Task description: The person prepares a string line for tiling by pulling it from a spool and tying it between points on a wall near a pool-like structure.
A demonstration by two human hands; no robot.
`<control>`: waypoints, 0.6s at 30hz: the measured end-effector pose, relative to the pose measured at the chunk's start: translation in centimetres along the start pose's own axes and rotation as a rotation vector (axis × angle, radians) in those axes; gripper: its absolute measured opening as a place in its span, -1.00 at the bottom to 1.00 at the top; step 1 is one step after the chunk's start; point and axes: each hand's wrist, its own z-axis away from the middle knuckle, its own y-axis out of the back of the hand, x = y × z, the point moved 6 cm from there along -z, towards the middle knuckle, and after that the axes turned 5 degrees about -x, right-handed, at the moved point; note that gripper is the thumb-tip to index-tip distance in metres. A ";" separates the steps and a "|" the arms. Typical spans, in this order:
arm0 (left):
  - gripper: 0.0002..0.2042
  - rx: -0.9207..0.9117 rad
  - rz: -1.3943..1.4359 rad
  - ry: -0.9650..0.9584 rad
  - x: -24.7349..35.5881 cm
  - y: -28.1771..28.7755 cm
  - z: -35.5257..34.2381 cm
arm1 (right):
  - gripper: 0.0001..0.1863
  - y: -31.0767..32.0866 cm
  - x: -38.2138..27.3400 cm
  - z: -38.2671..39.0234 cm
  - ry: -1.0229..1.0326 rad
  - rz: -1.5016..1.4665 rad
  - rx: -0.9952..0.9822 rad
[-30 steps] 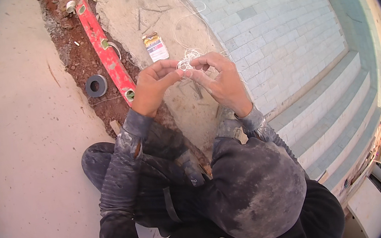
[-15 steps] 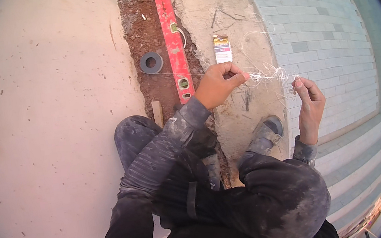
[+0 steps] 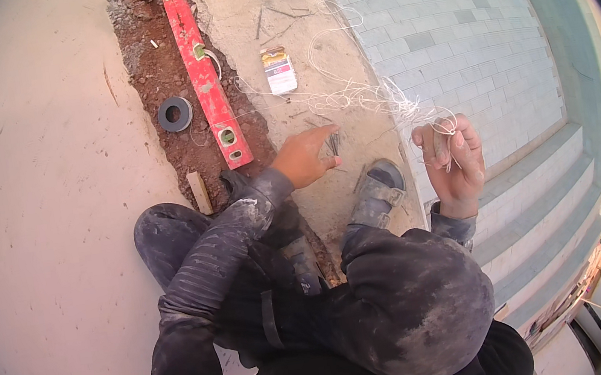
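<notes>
My left hand (image 3: 308, 158) is open, thumb and index finger apart, over a small bunch of dark thin pieces like nails (image 3: 334, 141) on the rough concrete strip. My right hand (image 3: 452, 160) is raised at the right with fingers curled around tangled white string (image 3: 404, 105), whose loose loops stretch up and left across the strip. A red spirit level (image 3: 207, 86) lies along the dirt channel. A grey roll of tape (image 3: 175, 114) rests to its left, and a small worn box (image 3: 279, 70) lies on the concrete to its right.
A wooden offcut (image 3: 199, 193) lies in the trench by my bent knee. My sandalled foot (image 3: 381, 192) is on the concrete. A pale slab (image 3: 42, 183) extends to the left; a tiled basin floor (image 3: 445, 17) with curved steps (image 3: 530, 203) lies to the right.
My hands have separated. My left hand has released the string and moved down to the dark pieces, while my right hand has carried the string rightward, loosening it into longer loops.
</notes>
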 end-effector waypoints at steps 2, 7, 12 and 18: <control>-0.44 -0.228 0.174 0.148 -0.3 -1.8 -0.2 | -0.86 -0.8 -1.5 0.7 0.046 -0.197 -0.091; -0.44 -0.292 1.070 0.213 0.6 -2.5 -1.1 | -0.82 -0.4 -4.9 2.5 0.082 -0.423 -0.297; -0.56 0.252 1.821 0.193 -1.3 0.6 -2.5 | -0.77 1.7 -3.8 3.8 0.009 -0.334 -0.296; -0.77 0.626 1.652 0.097 -5.4 8.4 0.2 | -0.76 2.5 0.0 5.6 -0.361 0.062 -0.197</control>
